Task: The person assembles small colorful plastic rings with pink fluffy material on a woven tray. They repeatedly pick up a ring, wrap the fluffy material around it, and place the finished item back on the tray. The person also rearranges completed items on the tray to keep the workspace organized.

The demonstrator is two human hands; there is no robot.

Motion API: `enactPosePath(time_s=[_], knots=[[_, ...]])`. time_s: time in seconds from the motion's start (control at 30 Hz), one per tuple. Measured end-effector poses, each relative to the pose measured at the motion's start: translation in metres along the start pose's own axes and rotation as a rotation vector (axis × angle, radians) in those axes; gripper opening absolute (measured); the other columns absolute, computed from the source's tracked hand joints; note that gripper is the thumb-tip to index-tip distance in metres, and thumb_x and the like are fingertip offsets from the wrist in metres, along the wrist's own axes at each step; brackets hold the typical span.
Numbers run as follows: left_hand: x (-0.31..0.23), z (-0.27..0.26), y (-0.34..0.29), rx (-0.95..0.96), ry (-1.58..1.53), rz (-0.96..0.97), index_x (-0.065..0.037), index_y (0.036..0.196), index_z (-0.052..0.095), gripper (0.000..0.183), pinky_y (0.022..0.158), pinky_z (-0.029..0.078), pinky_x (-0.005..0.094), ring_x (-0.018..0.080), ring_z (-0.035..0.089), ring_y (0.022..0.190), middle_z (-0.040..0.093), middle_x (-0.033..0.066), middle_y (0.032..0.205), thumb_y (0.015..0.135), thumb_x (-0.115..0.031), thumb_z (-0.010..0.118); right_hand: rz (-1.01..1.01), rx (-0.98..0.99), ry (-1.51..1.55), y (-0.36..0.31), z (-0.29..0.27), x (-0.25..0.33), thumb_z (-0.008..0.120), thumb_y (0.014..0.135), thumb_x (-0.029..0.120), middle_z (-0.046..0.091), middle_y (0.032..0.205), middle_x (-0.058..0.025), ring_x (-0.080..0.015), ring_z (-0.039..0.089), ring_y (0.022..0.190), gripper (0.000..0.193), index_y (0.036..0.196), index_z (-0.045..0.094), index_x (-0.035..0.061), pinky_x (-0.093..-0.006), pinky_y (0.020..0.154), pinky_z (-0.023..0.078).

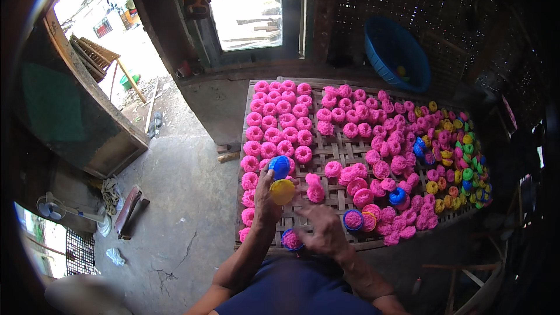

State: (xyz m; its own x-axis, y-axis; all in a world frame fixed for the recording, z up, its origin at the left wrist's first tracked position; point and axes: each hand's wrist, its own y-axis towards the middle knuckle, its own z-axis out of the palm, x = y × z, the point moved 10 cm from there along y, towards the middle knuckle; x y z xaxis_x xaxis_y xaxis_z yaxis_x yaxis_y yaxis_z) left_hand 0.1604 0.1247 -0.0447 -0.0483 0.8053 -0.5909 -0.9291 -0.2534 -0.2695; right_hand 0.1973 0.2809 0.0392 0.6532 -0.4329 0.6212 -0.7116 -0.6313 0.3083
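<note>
My left hand (266, 199) is closed around a blue fluted cup (280, 167) and a yellow round cup (282, 192), one just beyond the other. To its right, my right hand (324, 231) is blurred by motion, with fingers apart and nothing visible in them. Beside those fingers sits a blue-rimmed cup filled with pink crumbly stuff (291, 239). Just beyond the hands, pink clumps (315, 189) rest on the woven slatted rack (335, 203). Left of my left hand, ring-shaped pink pieces with hollow centres (254, 133) stand in rows.
Piled pink pieces (396, 146) cover the rack's middle right; yellow, green and blue pieces (466, 163) crowd its far right. A blue basin (398, 55) stands behind the rack. On the floor at left are a fan (52, 207) and a dark red object (128, 210). A doorway opens at upper left.
</note>
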Motion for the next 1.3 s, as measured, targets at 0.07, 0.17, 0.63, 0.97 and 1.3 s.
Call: enactPosePath(time_s=[0.07,0.17,0.63,0.97,1.3], knots=[[0.001,-0.004,-0.002,-0.025,-0.058,0.057,-0.013,0.141,0.044,0.045,0.074,0.063,0.0481,0.0332,0.074,0.085,0.070,0.0180,0.103,0.104,-0.038,0.049,-0.071,0.228,-0.058,-0.014,0.029,0.017,0.079,0.077,0.021,0.064,0.127,-0.0159,-0.0329,0.062,0.116,0.051,0.126,0.068,0.0079,-0.0443,0.108,0.046],[0.003,-0.015,-0.008,-0.072,-0.100,0.045,-0.007,0.137,0.048,0.049,0.077,0.063,0.0508,0.0333,0.074,0.087,0.071,0.0187,0.100,0.099,-0.037,0.052,-0.003,0.422,-0.011,-0.020,0.048,0.006,0.084,0.074,0.026,0.062,0.131,-0.0156,-0.0353,0.061,0.116,0.065,0.134,0.064,0.0093,-0.0442,0.102,0.051],[0.014,0.002,-0.053,-0.118,0.012,0.103,-0.004,0.134,0.056,0.043,0.101,0.052,0.0355,0.0212,0.062,0.119,0.062,0.0099,0.127,0.099,-0.028,0.054,-0.145,-0.092,0.223,0.026,-0.004,0.012,0.088,0.073,0.014,0.056,0.138,-0.0206,-0.0376,0.056,0.127,0.076,0.141,0.056,0.0040,-0.0470,0.109,0.045],[0.021,0.016,-0.057,0.059,0.055,0.140,-0.001,0.144,0.039,0.061,0.100,0.052,0.0339,0.0253,0.062,0.117,0.056,0.0145,0.128,0.097,-0.028,0.066,-0.052,-0.315,0.325,0.022,-0.026,-0.007,0.091,0.074,0.014,0.063,0.128,-0.0165,-0.0264,0.064,0.114,0.068,0.132,0.058,0.0028,-0.0372,0.097,0.054],[0.009,0.025,-0.065,-0.053,0.623,0.166,-0.004,0.138,0.048,0.053,0.087,0.056,0.0306,0.0190,0.067,0.100,0.064,0.0121,0.114,0.092,-0.011,0.075,-0.052,-0.359,0.267,0.003,-0.023,-0.020,0.082,0.083,0.010,0.068,0.099,-0.0085,-0.0260,0.065,0.093,0.026,0.106,0.072,0.0059,-0.0417,0.089,0.052]])
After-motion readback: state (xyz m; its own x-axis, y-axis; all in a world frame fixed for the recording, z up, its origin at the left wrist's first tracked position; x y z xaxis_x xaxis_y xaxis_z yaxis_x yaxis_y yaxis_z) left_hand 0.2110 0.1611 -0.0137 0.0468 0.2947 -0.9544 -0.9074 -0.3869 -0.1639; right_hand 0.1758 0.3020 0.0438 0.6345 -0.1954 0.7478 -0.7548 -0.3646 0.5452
